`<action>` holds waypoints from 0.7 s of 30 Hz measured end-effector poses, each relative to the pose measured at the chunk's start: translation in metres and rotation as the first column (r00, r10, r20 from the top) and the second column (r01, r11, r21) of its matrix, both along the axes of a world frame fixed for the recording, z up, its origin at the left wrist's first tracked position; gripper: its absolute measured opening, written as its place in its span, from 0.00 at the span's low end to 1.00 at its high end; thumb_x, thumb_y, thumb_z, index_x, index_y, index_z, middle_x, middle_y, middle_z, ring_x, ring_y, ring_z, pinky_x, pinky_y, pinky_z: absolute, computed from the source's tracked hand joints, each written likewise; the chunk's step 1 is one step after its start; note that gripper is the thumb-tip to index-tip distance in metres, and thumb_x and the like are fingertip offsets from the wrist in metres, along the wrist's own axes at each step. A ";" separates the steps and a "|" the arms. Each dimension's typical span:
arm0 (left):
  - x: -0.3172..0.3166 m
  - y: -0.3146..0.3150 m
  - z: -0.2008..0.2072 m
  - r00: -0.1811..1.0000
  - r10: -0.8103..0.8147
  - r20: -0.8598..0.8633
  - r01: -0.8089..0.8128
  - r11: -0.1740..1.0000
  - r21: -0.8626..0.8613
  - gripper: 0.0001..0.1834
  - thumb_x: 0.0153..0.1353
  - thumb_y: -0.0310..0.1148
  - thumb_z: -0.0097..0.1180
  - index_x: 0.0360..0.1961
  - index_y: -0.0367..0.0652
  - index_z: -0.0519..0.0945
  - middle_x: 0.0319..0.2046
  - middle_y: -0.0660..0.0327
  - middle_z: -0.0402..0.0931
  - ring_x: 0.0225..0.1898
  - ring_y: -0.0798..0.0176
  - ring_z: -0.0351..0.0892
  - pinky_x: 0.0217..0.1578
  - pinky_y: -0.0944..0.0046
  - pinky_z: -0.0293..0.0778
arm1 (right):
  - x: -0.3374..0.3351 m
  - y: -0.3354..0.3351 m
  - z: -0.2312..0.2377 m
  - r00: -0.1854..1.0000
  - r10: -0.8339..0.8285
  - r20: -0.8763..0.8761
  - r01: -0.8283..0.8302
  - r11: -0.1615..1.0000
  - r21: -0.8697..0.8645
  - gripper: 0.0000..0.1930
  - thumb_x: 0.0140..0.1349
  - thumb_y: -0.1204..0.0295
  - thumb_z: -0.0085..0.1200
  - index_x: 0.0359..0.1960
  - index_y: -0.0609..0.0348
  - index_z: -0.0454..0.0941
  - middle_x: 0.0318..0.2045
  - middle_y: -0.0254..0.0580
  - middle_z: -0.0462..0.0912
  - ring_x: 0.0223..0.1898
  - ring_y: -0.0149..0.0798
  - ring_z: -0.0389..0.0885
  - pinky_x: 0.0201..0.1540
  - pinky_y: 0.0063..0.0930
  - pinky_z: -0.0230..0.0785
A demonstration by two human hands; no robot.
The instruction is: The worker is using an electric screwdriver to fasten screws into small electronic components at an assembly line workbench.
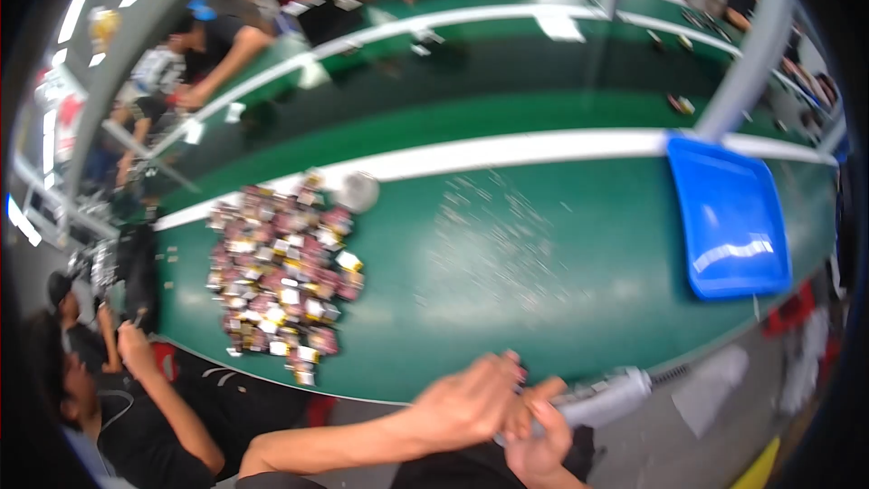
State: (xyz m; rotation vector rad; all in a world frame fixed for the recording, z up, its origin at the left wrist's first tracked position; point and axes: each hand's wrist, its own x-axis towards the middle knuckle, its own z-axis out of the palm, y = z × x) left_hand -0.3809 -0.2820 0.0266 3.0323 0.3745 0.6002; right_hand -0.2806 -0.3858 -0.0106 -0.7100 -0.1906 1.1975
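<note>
My left hand (471, 403) is closed at the table's near edge, its fingertips pinched together. A small dark reddish bit shows at the fingertips, too blurred to name. Right against it, my right hand (536, 442) is wrapped round a light grey electric screwdriver (605, 396), which lies slanted, its ribbed cord end pointing right. The two hands touch or overlap, and the tool's tip is hidden among the fingers. On the green table to the left sits a heap of small brown, white and yellow parts (281, 272). Many tiny thin metal pieces (502, 235) are scattered mid-table.
An upright-edged blue plastic tray (733, 217) stands on the right, by a grey post (751, 54). Behind the heap is a small round clear dish (358, 191). A white rail (507, 149) borders the far side. Co-workers sit left and across a second green bench.
</note>
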 end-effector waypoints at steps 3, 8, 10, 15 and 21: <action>0.001 0.006 0.003 1.000 0.022 -0.006 -0.022 0.999 -0.027 0.20 0.40 0.24 0.57 0.38 0.26 0.78 0.42 0.45 0.77 0.38 0.52 0.79 0.33 0.64 0.78 | 0.003 0.012 0.009 1.000 0.021 -0.006 -0.021 0.999 0.028 0.04 0.62 0.69 0.42 0.33 0.55 0.63 0.12 0.36 0.62 0.14 0.34 0.62 0.21 0.28 0.60; 0.008 0.001 0.007 0.986 -0.001 -0.166 -0.013 0.996 -0.086 0.18 0.44 0.25 0.55 0.37 0.24 0.79 0.45 0.40 0.76 0.44 0.52 0.76 0.43 0.65 0.76 | 0.023 0.000 0.005 0.989 0.072 -0.130 -0.054 0.989 0.138 0.02 0.63 0.76 0.42 0.35 0.61 0.65 0.14 0.38 0.64 0.16 0.36 0.64 0.22 0.29 0.60; 0.006 -0.003 0.007 0.983 -0.003 -0.182 -0.016 0.995 -0.101 0.18 0.44 0.25 0.55 0.37 0.23 0.79 0.46 0.39 0.75 0.45 0.51 0.75 0.44 0.65 0.76 | 0.038 -0.004 0.013 0.995 0.087 -0.045 -0.079 0.984 0.160 0.04 0.62 0.73 0.43 0.34 0.58 0.64 0.12 0.35 0.63 0.13 0.33 0.62 0.20 0.29 0.60; 0.002 -0.008 0.000 0.984 -0.050 -0.171 0.029 0.992 -0.122 0.22 0.44 0.22 0.59 0.42 0.18 0.75 0.48 0.34 0.72 0.45 0.45 0.75 0.39 0.60 0.78 | 0.079 0.009 0.050 0.972 0.036 0.234 -0.088 0.973 0.214 0.07 0.65 0.68 0.43 0.33 0.57 0.63 0.11 0.32 0.63 0.11 0.30 0.61 0.19 0.28 0.62; 0.001 -0.005 -0.006 0.996 -0.025 -0.091 0.010 0.987 -0.160 0.20 0.42 0.20 0.58 0.39 0.18 0.77 0.44 0.36 0.74 0.43 0.46 0.77 0.39 0.60 0.78 | 0.091 0.043 0.053 0.899 -0.026 0.437 -0.121 0.944 0.306 0.10 0.68 0.64 0.40 0.32 0.54 0.61 0.11 0.30 0.64 0.12 0.27 0.62 0.21 0.24 0.62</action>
